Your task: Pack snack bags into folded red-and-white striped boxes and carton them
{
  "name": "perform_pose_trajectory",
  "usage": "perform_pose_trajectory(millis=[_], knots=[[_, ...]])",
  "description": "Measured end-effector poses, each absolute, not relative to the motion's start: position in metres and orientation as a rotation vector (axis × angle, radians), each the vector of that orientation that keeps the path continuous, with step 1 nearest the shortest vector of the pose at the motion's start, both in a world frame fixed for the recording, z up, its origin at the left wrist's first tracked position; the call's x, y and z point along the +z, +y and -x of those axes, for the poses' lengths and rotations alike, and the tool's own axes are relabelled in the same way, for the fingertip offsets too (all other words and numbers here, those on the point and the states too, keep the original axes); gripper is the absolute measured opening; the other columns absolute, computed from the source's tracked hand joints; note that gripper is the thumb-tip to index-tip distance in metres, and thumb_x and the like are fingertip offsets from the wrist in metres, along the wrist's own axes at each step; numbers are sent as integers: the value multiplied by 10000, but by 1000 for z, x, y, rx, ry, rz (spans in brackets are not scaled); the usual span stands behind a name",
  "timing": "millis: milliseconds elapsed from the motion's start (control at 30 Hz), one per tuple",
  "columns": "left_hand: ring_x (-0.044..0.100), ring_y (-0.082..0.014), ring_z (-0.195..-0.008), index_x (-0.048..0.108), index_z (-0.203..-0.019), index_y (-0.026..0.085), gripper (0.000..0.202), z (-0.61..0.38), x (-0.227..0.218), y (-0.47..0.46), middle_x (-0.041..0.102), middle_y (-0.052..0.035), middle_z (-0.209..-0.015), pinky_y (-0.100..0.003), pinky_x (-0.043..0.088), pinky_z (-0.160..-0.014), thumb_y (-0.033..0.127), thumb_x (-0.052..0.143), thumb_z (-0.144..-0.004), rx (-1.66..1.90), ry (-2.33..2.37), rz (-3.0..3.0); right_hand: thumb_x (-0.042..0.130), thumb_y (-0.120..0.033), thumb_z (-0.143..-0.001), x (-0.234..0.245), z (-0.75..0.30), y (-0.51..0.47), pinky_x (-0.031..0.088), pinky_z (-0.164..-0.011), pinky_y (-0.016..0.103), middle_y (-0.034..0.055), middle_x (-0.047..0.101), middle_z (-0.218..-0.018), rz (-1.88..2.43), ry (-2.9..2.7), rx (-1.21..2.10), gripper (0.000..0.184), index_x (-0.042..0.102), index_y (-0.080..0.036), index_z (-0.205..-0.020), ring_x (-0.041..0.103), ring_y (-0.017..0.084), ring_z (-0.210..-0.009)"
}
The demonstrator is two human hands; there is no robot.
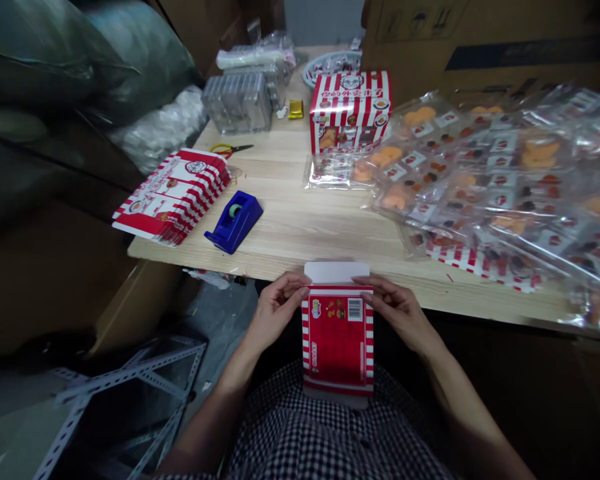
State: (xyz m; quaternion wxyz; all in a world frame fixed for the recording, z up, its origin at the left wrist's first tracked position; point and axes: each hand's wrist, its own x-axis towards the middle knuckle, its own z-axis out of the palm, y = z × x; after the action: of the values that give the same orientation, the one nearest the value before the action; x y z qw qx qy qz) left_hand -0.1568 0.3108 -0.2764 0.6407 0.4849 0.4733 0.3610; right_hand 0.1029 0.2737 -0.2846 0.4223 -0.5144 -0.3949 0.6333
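A red-and-white striped cardboard box (pixel 336 340) with a barcode is held in front of my lap, just off the table's front edge. Its white end flap (pixel 337 271) stands out at the top. My left hand (pixel 280 307) grips the box's upper left corner between thumb and fingers. On the opposite corner, my right hand (pixel 395 307) has its thumb on the printed face and its fingers by the flap. The lower end of the box rests near my checked clothing.
A stack of flat striped boxes (pixel 175 193), a blue tape dispenser (pixel 234 222) and yellow-handled scissors (pixel 230 149) lie on the left. An assembled striped box (pixel 350 112) stands at the back. Clear packets (pixel 480 173) cover the right side. Clear plastic cases (pixel 237 102) stand behind.
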Motion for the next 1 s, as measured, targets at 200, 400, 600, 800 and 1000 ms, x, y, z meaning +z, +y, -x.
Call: perform_pose_trajectory(millis=[200,400,600,800,1000], knots=[[610,-144,-864,694,-827,148,182,158,-280,322,679,-41,-938,-244,450,-791,316,699,-898,821,1086,-1184,782,-397,-830,-297,-96,274,559,-838,319,33,798,-961,1366,-900,1477,155,825,-290,-933,712,190,-901],[597,-97,-698,655,-916,173,264,143,-300,336,655,32,-752,-212,453,-704,282,836,-757,877,1067,-905,857,-348,-740,-311,-83,275,568,-890,353,2,797,-990,1390,-621,1353,155,812,-298,-878,722,193,-916],[709,-162,-914,656,-1273,195,498,146,-296,336,766,-49,-1006,-273,512,-883,241,799,-798,812,988,-772,858,-232,-753,-291,-82,281,580,-927,381,-39,798,-1015,1201,-453,1551,725,553,-412,-1386,749,165,-867],[706,-225,-1062,740,-1188,183,389,140,-290,328,741,-107,-1217,-314,512,-965,247,776,-806,871,917,-615,833,-229,-778,-288,-96,291,586,-860,281,18,788,-1054,1120,-527,1794,290,721,-244,-1046,741,159,-919],[713,-188,-996,769,-1128,172,319,132,-299,324,732,-108,-1241,-262,545,-855,216,742,-813,954,959,-605,811,-218,-793,-287,-94,298,586,-796,258,-4,787,-996,1023,-554,1858,180,675,-239,-910,737,141,-854]])
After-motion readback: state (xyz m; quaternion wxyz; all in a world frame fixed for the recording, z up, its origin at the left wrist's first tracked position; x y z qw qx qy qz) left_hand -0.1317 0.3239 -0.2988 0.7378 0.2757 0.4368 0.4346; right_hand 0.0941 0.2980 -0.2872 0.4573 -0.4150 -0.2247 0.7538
